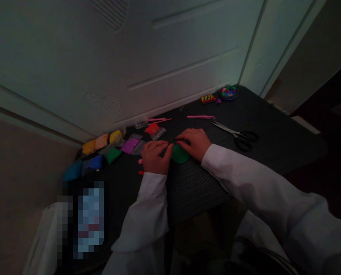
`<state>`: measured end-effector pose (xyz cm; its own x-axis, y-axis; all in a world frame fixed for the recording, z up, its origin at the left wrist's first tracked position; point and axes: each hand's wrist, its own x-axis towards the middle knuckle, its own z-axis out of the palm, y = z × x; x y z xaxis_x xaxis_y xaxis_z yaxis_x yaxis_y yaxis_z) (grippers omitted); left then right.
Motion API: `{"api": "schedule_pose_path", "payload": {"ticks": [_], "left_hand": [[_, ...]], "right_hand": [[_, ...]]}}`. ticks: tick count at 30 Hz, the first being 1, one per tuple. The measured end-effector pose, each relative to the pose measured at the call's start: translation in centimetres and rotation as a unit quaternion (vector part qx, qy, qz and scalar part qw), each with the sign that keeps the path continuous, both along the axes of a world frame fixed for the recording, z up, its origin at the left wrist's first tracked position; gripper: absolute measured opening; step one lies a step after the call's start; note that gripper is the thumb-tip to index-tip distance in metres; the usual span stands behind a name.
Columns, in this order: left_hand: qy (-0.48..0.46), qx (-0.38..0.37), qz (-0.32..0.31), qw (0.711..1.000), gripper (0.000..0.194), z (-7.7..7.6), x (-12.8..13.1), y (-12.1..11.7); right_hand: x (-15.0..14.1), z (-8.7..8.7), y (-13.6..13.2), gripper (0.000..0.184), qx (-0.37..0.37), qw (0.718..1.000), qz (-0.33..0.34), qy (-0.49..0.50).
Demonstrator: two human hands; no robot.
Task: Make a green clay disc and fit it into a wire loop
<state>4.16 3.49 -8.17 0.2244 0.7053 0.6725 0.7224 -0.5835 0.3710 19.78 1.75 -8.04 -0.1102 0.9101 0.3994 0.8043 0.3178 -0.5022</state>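
Note:
Between my hands lies a rounded green piece (180, 154), flat against the dark tabletop. A thin dark strip (174, 140) runs along its far edge, from one set of fingertips to the other; its material is too dark to make out. My left hand (156, 156) is closed, thumb and fingers pinching the strip's left end. From the right, my right hand (196, 143) pinches the other end, its fingers bent over the green piece's upper right edge. A pink thing (140, 161) and a red thing (141, 173) poke out beside my left hand, partly hidden.
Scissors (235, 133) and pink tweezers (200, 117) lie beyond my right hand. Bags of coloured clay, including a purple one (131, 144) and a red one (152, 129), stretch leftward. Small colourful models (228, 93) stand at the back right. A phone-like blurred screen (90, 219) is lower left.

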Motion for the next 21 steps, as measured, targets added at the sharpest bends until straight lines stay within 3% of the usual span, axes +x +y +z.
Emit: {"api": "schedule_pose_path", "payload": {"ticks": [21], "left_hand": [[0.042,-0.038,-0.015,0.998,0.013,-0.45,-1.02,-0.01]], "right_hand": [[0.08,-0.01,-0.05,0.021,0.002,1.0,0.001,0.006]]}}
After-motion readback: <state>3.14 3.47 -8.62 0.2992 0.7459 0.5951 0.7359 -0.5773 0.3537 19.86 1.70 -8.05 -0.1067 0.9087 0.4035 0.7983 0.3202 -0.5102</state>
